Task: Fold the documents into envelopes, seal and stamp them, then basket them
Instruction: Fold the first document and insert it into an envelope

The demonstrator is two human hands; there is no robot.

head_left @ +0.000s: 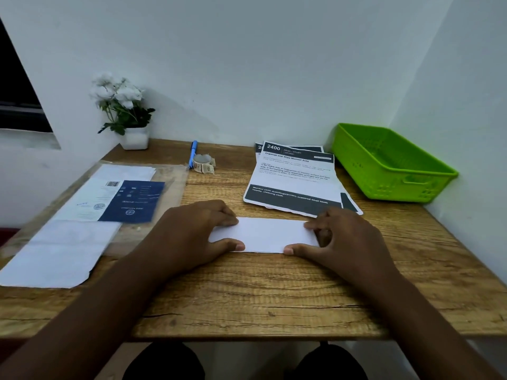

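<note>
Wooden desk (274, 292) against a pale wall, seen from above.

Left hand (189, 237) pressing down on the left end of a folded white paper (263, 235), fingers bent over its far edge, thumb on the near edge. Right hand (345, 239) pinching the right end the same way, thumb low, fingers on top. Folded paper lying flat at the middle of the desk, between both hands.

Out from there, at one o'clock: a small stack of printed sheets (293, 176) waiting, not folded yet. At two o'clock: a green basket (395, 171), nothing seen inside. At eleven o'clock: a roll of stamps (203, 161) touching a blue pen (193, 152). At nine o'clock: white envelopes (57, 253) lying on and beside a clear plastic pack (115, 198). At ten o'clock, far back: a white pot of flowers (123, 111).

Looks like only the first folding under way. Left to do, most likely: slip the paper into an envelope, seal, stamp, drop in the basket, then repeat for the other sheets.
</note>
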